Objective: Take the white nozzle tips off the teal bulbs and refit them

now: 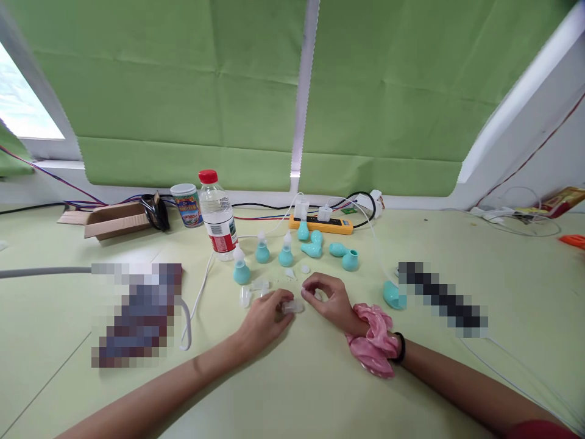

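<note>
My left hand (267,320) is closed around a small translucent plastic tube-like piece (294,306), whose end sticks out past the fingertips. Just to the right, my right hand (333,303) is pinched, thumb against forefinger; whatever lies between them is too small to make out. Beyond my left hand lie more clear plastic pieces (245,297). Past the hands are a translucent disc (305,269) and small crumbs. Three turquoise squeeze bulbs with clear nozzles stand upright, one of them the nearest bulb (241,272). Several bare turquoise bulbs (350,260) rest farther right, and another bulb (393,295) is beyond my right wrist.
Behind the bulbs are a red-capped water bottle (218,216), a printed tub (187,205), an open cardboard box (119,221) and an orange power strip (320,225). Blurred-out items flank the hands. White cables (201,299) run across the table.
</note>
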A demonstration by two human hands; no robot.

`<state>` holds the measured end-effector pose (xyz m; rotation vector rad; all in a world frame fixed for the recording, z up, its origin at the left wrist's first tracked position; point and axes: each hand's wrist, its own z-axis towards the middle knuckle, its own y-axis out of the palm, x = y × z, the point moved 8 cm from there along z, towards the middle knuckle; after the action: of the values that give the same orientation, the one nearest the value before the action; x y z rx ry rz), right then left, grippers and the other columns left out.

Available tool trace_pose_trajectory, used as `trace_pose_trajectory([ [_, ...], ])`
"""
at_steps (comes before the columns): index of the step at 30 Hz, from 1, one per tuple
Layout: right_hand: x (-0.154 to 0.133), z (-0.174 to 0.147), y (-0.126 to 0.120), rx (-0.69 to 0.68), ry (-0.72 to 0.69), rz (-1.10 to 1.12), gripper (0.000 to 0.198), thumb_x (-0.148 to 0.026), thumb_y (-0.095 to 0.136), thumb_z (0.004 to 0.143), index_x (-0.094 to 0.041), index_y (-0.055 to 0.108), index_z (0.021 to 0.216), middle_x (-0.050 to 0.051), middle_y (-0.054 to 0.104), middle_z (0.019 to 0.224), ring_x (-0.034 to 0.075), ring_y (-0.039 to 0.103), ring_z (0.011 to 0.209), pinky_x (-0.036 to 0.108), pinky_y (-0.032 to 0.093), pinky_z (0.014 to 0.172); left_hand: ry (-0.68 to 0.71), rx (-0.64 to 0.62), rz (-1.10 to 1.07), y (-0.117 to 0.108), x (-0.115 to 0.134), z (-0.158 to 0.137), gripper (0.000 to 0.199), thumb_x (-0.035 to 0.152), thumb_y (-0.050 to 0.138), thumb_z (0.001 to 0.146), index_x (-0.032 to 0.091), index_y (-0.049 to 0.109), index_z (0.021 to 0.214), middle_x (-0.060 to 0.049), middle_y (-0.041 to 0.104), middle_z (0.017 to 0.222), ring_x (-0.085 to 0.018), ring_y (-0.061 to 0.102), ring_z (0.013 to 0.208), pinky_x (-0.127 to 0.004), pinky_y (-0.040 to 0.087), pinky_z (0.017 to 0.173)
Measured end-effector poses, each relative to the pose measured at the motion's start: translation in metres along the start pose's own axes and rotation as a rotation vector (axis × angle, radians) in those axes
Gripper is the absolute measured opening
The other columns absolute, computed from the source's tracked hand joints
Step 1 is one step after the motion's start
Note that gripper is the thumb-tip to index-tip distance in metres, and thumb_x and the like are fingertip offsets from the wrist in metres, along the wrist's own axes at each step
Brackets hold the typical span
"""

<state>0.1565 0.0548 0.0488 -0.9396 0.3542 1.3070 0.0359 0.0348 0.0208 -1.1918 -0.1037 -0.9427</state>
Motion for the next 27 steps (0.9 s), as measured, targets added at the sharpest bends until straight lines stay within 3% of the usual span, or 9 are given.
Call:
trace_pose_trajectory([
  [3,-0.004,-0.003,0.008,-0.089,-0.001,-0.001,0.003,-0.015,0.055,0.07,-0.017,0.057,0.07,0.001,0.058,0.065,0.012,0.053,0.058,0.024,0.046,0.056,-0.117,-0.032,0.016,-0.002,-0.012,0.006,0.018,0.019,0.06,0.066,0.019,0.057,0.083,-0.003,0.06,0.084,-0.018,0.058,0.078,-0.029,0.048,0.067],
  [7,-0.008,-0.003,0.014,-0.123,-0.029,-0.019,0.004,-0.016,0.056,0.071,-0.017,0.06,0.07,0.002,0.062,0.068,0.014,0.057,0.063,0.025,0.047,0.06,-0.153,-0.065,-0.095,-0.002,-0.017,0.008,0.032,0.02,0.062,0.065,0.022,0.05,0.095,-0.001,0.061,0.093,-0.018,0.06,0.083,-0.03,0.047,0.073],
  [12,-0.008,-0.004,0.022,-0.179,-0.045,-0.014,0.006,-0.016,0.059,0.071,-0.017,0.062,0.075,0.004,0.063,0.073,0.014,0.058,0.065,0.025,0.048,0.06,-0.145,-0.08,-0.126,0.003,-0.018,0.004,0.033,0.021,0.059,0.069,0.025,0.043,0.099,0.0,0.06,0.101,-0.018,0.059,0.088,-0.031,0.046,0.076],
  [19,-0.009,-0.004,0.021,-0.154,-0.091,-0.02,0.008,-0.015,0.058,0.072,-0.018,0.065,0.075,0.005,0.062,0.076,0.015,0.058,0.072,0.027,0.048,0.065,-0.081,-0.083,-0.068,0.001,-0.01,0.004,0.036,0.017,0.055,0.068,0.024,0.042,0.101,0.001,0.064,0.092,-0.018,0.059,0.09,-0.032,0.044,0.079],
  [27,-0.011,-0.007,0.023,-0.145,-0.162,-0.026,0.011,-0.016,0.057,0.074,-0.02,0.065,0.08,0.005,0.063,0.078,0.016,0.057,0.074,0.03,0.049,0.064,-0.052,-0.05,-0.097,-0.002,-0.006,0.004,0.044,0.012,0.051,0.068,0.025,0.039,0.109,0.001,0.064,0.088,-0.015,0.06,0.081,-0.025,0.045,0.07],
])
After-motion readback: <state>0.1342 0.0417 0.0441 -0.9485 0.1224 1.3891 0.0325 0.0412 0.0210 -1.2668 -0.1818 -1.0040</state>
